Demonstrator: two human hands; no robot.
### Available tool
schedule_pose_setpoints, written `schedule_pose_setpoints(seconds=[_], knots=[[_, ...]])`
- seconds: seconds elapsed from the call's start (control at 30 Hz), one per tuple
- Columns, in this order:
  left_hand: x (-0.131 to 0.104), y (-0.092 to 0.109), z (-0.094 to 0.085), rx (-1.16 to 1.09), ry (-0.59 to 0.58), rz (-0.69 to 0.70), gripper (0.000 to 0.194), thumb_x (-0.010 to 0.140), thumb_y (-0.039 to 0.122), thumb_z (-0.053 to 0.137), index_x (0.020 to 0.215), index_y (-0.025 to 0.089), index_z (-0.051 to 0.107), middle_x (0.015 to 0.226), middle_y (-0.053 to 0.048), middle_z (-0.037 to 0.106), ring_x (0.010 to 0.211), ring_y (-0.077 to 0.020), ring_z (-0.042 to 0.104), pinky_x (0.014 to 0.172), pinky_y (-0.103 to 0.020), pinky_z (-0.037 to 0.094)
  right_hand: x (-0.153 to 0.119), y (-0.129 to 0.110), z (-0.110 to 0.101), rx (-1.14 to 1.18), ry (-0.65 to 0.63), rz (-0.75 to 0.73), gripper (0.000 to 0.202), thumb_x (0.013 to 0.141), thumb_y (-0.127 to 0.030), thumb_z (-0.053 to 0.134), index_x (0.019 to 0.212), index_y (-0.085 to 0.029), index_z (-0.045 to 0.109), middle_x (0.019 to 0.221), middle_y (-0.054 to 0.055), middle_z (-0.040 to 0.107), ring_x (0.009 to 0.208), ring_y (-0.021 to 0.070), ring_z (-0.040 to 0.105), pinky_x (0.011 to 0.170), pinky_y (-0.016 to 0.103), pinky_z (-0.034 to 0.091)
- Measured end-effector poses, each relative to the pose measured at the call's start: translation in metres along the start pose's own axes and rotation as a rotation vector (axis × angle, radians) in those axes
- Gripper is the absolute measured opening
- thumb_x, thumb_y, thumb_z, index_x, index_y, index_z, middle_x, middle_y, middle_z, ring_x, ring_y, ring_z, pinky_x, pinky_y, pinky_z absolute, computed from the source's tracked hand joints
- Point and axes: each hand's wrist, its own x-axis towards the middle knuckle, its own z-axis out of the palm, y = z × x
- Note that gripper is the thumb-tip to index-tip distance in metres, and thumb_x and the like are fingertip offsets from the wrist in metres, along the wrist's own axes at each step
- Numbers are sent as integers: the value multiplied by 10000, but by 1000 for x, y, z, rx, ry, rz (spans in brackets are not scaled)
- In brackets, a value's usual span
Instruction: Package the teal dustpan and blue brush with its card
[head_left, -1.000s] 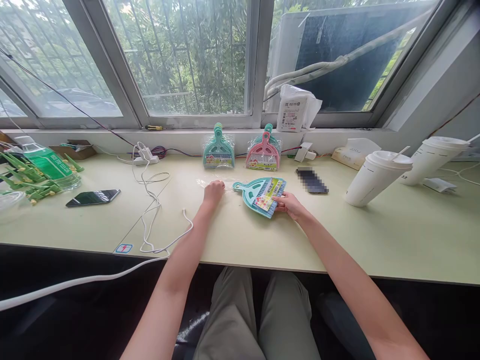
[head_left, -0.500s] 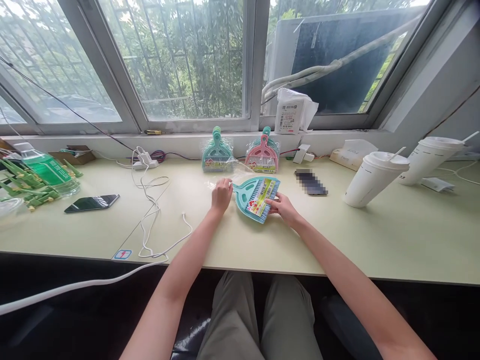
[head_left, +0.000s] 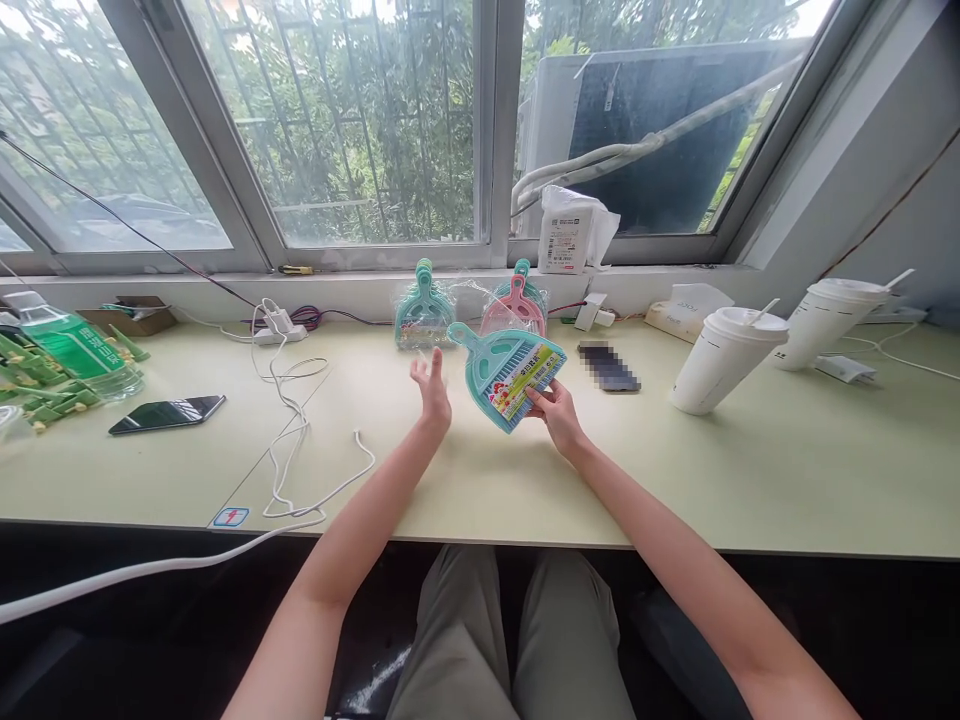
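While both forearms are stretched forward over the pale green desk (head_left: pixel 787 480), the right hand (head_left: pixel 551 412) is raised a little above the surface, and its fingers are clamped on the lower right edge of a teal dustpan-and-brush set (head_left: pixel 504 372). The left hand (head_left: pixel 433 388) is held just left of the set, palm turned toward it, with the fingers spread apart and nothing gripped; it is apart from the set.

The set is held tilted above the desk, its long axis running diagonally: the handle is pointed up and to the left, toward the window, and the wide bristled end with the coloured label is pointed down and to the right, into the right hand.

Behind it, against the sill, two more wrapped sets are stood upright, a teal one (head_left: pixel 421 308) and a pink one (head_left: pixel 514 302), the pink one partly covered by the held set. A blurred dark object (head_left: pixel 607 366) is laid just right of the held set. Two white lidded cups with straws (head_left: pixel 721 358) (head_left: pixel 823 309) are stood further right. To the left, a white cable (head_left: pixel 289 430) is looped over the desk, and a black phone (head_left: pixel 166 412) is laid near a green bottle (head_left: pixel 75 345).
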Motion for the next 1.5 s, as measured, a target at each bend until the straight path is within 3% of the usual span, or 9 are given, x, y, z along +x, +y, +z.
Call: schedule_pose_setpoints(seconds=[0.13, 0.3, 0.73, 0.8, 0.87, 0.93, 1.0, 1.13, 1.5], knots=[[1, -10, 5, -272, -428, -66, 536, 812, 517, 540, 1235, 193, 482, 1210, -80, 576, 1113, -243, 547, 903, -354, 464, 0, 1, 2, 33, 19, 4, 462, 661, -420, 728, 1018, -215, 520, 928, 50, 692, 813, 229, 677, 720, 411, 585], [-19, -22, 21, -394, -662, -170, 430, 779, 432, 629, 1110, 162, 579, 1099, -70, 653, 1085, -247, 572, 955, -378, 436, 3, 3, 1, 138, 95, 8, 463, 625, -405, 761, 988, -211, 548, 957, 43, 691, 888, 228, 666, 783, 409, 574], [-52, -29, 39, -369, -842, -170, 514, 770, 380, 660, 1227, 224, 483, 1306, -100, 523, 1191, -249, 500, 1006, -417, 381, 8, -2, -4, 275, 200, -70, 430, 605, -336, 780, 972, -206, 597, 971, 47, 692, 927, 218, 657, 804, 363, 564], [-51, -28, 39, -302, -740, -148, 608, 782, 437, 628, 1302, 236, 387, 1367, -126, 450, 1227, -262, 464, 1005, -434, 378, 8, -3, -5, 276, 217, -72, 438, 604, -331, 779, 978, -201, 591, 972, 51, 692, 921, 218, 659, 805, 366, 564], [-47, -21, 34, -174, -435, -39, 711, 786, 476, 603, 1362, 244, 257, 1440, -151, 326, 1288, -274, 387, 1026, -453, 346, 7, -4, -5, 272, 220, -63, 442, 601, -324, 782, 977, -198, 586, 966, 53, 692, 906, 218, 661, 807, 377, 563], [-43, -11, 27, 7, -77, 220, 721, 807, 466, 575, 1374, 248, 187, 1481, -154, 215, 1340, -263, 295, 1059, -455, 292, 6, -4, -3, 259, 217, -49, 436, 597, -320, 786, 963, -195, 584, 951, 52, 693, 883, 216, 664, 804, 385, 563], [-42, 1, 21, 239, 57, 580, 604, 840, 430, 538, 1339, 253, 247, 1464, -132, 245, 1339, -244, 284, 1063, -440, 281, 4, -4, -1, 235, 204, -37, 426, 600, -325, 785, 952, -193, 585, 937, 52, 696, 863, 212, 666, 800, 389, 562], [-47, 10, 20, 711, -164, 970, 405, 852, 382, 527, 1210, 239, 403, 1168, -80, 549, 1097, -219, 507, 921, -384, 401, 2, -2, 4, 166, 129, -29, 439, 607, -352, 778, 968, -191, 587, 904, 52, 702, 834, 208, 668, 786, 398, 560], [-52, 0, 26, 907, -247, 908, 181, 905, 251, 404, 1073, 215, 460, 813, 0, 579, 730, -143, 551, 618, -251, 401, -4, -3, 10, 87, 34, -5, 464, 593, -396, 782, 973, -195, 605, 873, 45, 708, 797, 203, 668, 775, 400, 550]])
